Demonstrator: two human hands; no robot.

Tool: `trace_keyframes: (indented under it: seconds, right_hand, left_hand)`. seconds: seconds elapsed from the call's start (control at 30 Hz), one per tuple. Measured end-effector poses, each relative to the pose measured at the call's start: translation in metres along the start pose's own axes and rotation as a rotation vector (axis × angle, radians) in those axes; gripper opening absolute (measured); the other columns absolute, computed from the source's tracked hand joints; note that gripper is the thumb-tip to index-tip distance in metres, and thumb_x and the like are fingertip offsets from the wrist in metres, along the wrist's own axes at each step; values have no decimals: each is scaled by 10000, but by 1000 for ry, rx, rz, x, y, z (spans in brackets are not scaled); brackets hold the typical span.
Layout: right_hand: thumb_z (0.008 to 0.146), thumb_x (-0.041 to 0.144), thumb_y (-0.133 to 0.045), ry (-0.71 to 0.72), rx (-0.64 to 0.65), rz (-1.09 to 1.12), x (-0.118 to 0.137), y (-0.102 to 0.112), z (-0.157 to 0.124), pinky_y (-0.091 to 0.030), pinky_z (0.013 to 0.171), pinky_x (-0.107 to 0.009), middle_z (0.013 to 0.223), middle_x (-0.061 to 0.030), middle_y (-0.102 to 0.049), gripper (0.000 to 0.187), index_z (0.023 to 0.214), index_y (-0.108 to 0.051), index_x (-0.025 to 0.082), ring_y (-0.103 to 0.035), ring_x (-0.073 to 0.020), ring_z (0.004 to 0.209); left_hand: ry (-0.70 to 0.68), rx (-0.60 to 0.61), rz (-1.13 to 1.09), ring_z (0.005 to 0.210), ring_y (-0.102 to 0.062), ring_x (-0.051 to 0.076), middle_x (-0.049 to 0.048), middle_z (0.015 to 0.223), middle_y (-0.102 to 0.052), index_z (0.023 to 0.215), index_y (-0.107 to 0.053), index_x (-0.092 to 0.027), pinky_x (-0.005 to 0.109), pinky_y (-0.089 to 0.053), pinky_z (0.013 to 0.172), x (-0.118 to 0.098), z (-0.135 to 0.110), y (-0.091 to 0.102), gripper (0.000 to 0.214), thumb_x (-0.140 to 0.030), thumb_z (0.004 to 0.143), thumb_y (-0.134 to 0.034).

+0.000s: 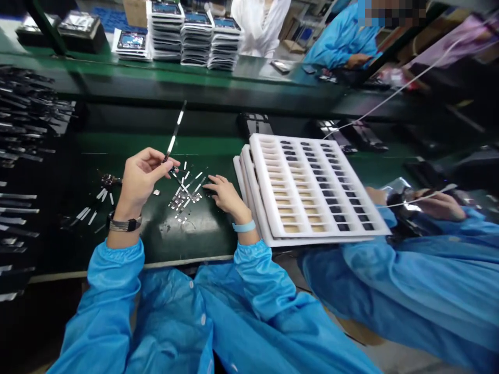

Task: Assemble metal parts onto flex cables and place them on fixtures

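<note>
A person's left hand (pixel 137 175) pinches a thin, flat strip (pixel 180 118), glossy black with white sections, tilted upward between thumb and fingers. The right hand (pixel 229 197) is loosely unfolded, fingers spread at the right edge of a scattered pile (pixel 185 196) of slim strips with small, silvery ends; whether a fingertip touches a piece cannot be told. The workbench (pixel 212 236) beneath is smooth, green and shiny. Near the right wrist, stacked white trays (pixel 331 238) have four columns of narrow slots holding dark and tan pieces. Behind, a green shelf (pixel 257 72) carries stacks of flat, white-edged panels (pixel 166 41). Another person's blue sleeve (pixel 424 265) shows at right. Bare green surface lies between pile and front edge; the trays bound the right side, and bunched dark strips (pixel 29 117) crowd the far left.
</note>
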State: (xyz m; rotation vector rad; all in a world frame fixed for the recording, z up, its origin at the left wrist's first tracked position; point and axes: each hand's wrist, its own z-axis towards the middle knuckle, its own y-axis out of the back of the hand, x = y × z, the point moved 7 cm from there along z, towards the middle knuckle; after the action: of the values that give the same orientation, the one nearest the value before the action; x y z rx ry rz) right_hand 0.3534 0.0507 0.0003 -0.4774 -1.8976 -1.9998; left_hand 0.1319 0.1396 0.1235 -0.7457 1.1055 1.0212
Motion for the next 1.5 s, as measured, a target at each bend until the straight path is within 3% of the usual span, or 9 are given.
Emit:
trace_keyframes:
  seconds: [0.17,0.4,0.53,0.73,0.83,1.0,1.2,1.4,1.5]
  right_hand:
    - [964,169,-684,-178,-89,-43,-13,1,-4,-522,1012,-500,1176,-173,-660,126,1079,-735,177,-616,-349,1121]
    - [946,131,-641,-382,-143,137,-25,3,-20,-545,909,-457,1114,-166,-707,170,1111,-626,166,-690,-326,1001]
    - [904,199,-682,-283,-248,550,-15,18,-21,-577,843,-394,999,-89,-755,165,1068,-673,197,-722,-268,924]
    - [889,394,-762,-106,-78,1018,30,23,-1,-501,548,-277,751,-14,-695,225,943,-716,180,-600,-144,585]
    - [909,467,-771,-49,-23,1101,43,20,10,-480,512,-250,786,-23,-714,293,933,-685,189,-631,-142,613]
    - [899,532,-789,-18,23,1136,45,10,18,-543,577,-269,811,-51,-735,366,940,-731,173,-703,-174,699]
    - [909,443,-784,-78,-34,1086,39,12,15,-504,553,-272,716,-5,-671,256,919,-746,191,-614,-144,606]
    - [966,476,-727,-78,83,1097,43,0,11,-539,536,-289,816,-21,-676,273,970,-676,209,-631,-158,629]
    - [1003,456,-681,-59,133,1072,43,-6,9,-555,546,-286,841,-13,-667,243,1004,-646,216,-629,-150,628]
  left_hand:
    - [108,-54,-2,733,-772,185,72,843,-805,859,-629,-186,257,-574,609,41,3,11,238,-265,816,-849]
    - [151,-35,-72,714,-769,185,64,825,-791,884,-644,-185,255,-569,599,65,2,12,247,-278,799,-857]
    - [143,-36,-67,729,-771,195,68,860,-787,875,-647,-185,262,-565,581,58,2,12,268,-306,792,-871]
    - [58,-92,71,675,-682,141,49,844,-775,868,-768,-179,252,-529,590,36,3,22,219,-298,746,-906]
    - [97,-33,106,686,-683,158,46,782,-761,867,-817,-178,262,-535,605,36,0,22,200,-298,735,-908]
    - [221,71,76,658,-670,155,52,767,-744,1069,-835,-159,243,-497,568,51,-6,20,328,-325,791,-889]
    - [310,292,66,600,-566,118,13,697,-670,1210,-798,-182,235,-464,575,59,-12,9,343,-368,922,-794]
    - [448,443,-18,579,-597,135,17,681,-685,972,-727,-191,241,-472,548,79,-22,-18,244,-382,871,-840]
    - [461,474,36,592,-608,146,34,703,-697,982,-771,-178,263,-494,567,88,-25,-26,254,-410,888,-808]
